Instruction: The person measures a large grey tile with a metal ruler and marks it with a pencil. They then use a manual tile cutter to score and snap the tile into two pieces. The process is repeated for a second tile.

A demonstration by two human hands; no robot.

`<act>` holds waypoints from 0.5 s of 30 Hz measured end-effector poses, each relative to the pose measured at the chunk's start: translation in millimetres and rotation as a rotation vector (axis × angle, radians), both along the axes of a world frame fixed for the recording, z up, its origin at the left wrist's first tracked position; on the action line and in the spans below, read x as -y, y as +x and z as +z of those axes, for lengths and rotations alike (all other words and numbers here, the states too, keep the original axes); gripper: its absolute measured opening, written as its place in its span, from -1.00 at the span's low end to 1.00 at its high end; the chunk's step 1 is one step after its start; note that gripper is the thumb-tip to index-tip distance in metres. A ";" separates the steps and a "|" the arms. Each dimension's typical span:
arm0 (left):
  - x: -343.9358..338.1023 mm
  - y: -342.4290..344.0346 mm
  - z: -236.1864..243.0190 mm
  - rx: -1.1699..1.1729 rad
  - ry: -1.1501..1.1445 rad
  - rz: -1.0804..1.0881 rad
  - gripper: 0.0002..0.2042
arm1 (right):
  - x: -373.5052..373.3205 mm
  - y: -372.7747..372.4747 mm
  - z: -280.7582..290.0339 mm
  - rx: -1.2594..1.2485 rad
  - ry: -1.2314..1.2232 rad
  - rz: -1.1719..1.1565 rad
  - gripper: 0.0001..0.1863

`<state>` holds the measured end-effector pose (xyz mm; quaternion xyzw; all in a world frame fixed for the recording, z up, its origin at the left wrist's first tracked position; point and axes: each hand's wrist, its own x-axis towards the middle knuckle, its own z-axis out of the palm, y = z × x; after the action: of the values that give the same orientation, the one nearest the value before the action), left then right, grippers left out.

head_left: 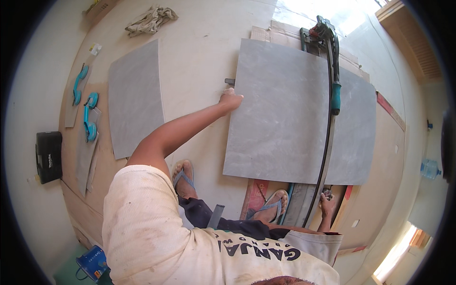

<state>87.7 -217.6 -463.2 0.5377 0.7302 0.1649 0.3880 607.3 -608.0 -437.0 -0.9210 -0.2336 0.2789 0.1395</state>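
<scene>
A large grey tile [278,114] lies across a long manual tile cutter [327,142], whose dark rail runs over it from far to near. The cutter's teal handle [336,97] rests above the tile, right of its middle. My left arm reaches forward, and my left hand [231,100] is closed on the tile's left edge, fingers partly hidden. Just beyond it, a small dark bar [230,81] sticks out from that edge. Close to me, my right hand [327,205] closes round a small dark knob [327,194] beside the rail's near end.
Another grey tile [137,97] lies at left. Farther left, teal suction lifters [90,116] sit on narrow tile strips, near a black case [49,156]. A crumpled cloth [151,21] lies at the back. Cardboard [380,156] covers floor at right. My sandalled feet flank the tile's near side.
</scene>
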 end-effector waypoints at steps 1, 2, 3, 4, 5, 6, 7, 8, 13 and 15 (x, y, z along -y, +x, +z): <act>0.2 -3.9 2.5 -0.050 -0.011 0.017 -0.51 | -6.7 -6.0 2.7 -0.018 -0.003 -0.038 -0.40; -2.7 -14.1 2.9 -0.109 -0.052 -0.181 -0.50 | -14.9 -11.1 5.4 -0.036 -0.008 -0.077 -0.41; -12.6 -20.8 -1.0 -0.163 -0.088 -0.390 -0.50 | -12.8 -9.8 4.9 -0.041 0.063 -0.107 -0.46; -19.6 -25.8 -5.2 -0.172 -0.116 -0.493 -0.50 | -14.1 -2.4 8.5 -0.080 0.143 -0.188 -0.48; -25.2 -29.1 -11.5 -0.178 -0.146 -0.599 -0.50 | -13.6 4.4 11.5 -0.120 0.216 -0.274 -0.50; -27.0 -31.6 -8.9 -0.140 -0.165 -0.593 -0.51 | -15.9 8.5 15.2 -0.163 0.290 -0.356 -0.51; -27.2 -34.0 -6.5 -0.068 -0.213 -0.516 -0.52 | -17.5 15.3 22.8 -0.225 0.382 -0.434 -0.57; -26.6 -34.2 0.1 0.004 -0.258 -0.437 -0.54 | -20.6 25.0 31.9 -0.343 0.523 -0.492 -0.59; -22.7 -50.6 84.5 0.119 -0.396 -0.277 -0.61 | -66.5 34.4 114.8 -0.863 0.934 -0.491 -0.53; -34.1 -58.8 114.2 0.138 -0.417 -0.465 -0.62 | -88.2 35.0 146.6 -1.068 0.967 -0.264 -0.45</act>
<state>28.9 -183.4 -348.9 0.5867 0.5775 -0.0452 0.5659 642.3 -519.8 -290.4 -0.5155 -0.1179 0.5364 0.6577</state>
